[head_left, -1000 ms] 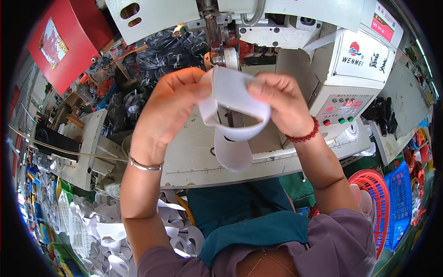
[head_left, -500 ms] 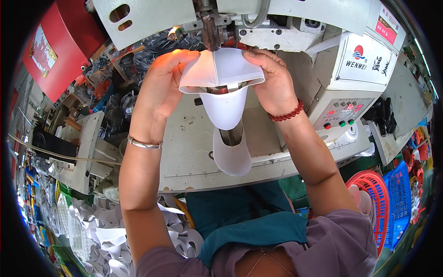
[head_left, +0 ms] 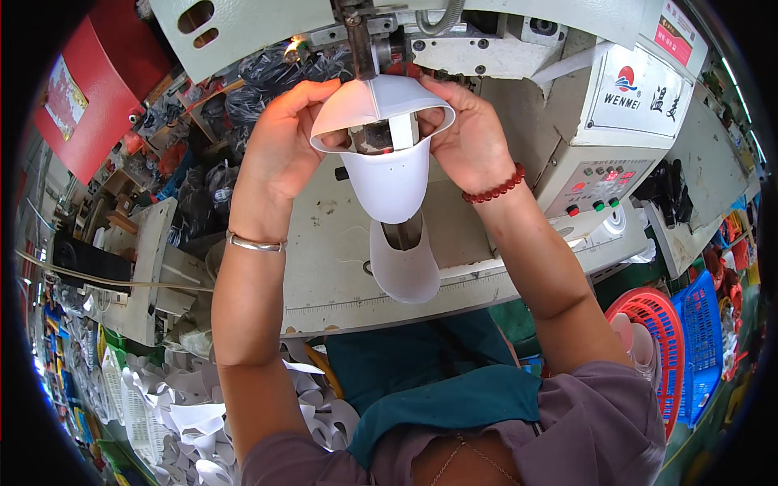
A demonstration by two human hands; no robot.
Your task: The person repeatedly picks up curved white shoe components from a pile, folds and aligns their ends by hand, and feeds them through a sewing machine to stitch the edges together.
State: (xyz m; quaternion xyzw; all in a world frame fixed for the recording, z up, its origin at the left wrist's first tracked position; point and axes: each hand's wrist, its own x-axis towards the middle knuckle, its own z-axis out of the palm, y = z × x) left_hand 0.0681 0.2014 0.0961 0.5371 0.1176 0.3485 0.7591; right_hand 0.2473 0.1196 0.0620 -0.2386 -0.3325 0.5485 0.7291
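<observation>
Between both hands is a white shoe upper piece (head_left: 347,107), a curved panel with a seam down its middle. The seam lies under the metal presser rod (head_left: 361,53) of a post machine. My left hand (head_left: 284,134) pinches the piece's left side between thumb and fingers, some fingers hidden beneath. On the opposite side my right hand (head_left: 470,134) grips its edge the same way. Directly in front hangs a second white rounded piece (head_left: 389,193), and lower down a third (head_left: 405,271); a metal post shows between these two. Whether the pieces are joined I cannot tell.
A control box (head_left: 596,188) with lit digits and coloured buttons stands right of the machine bed (head_left: 316,279). White cut pieces (head_left: 190,413) heap at the lower left. Red (head_left: 671,348) and blue (head_left: 698,348) plastic baskets are at the lower right. Black bags (head_left: 259,89) lie behind.
The held piece's near edge has lifted and opened wider, showing more of the machine's metal and a white block beneath. Both hands have shifted slightly up and left in the view.
</observation>
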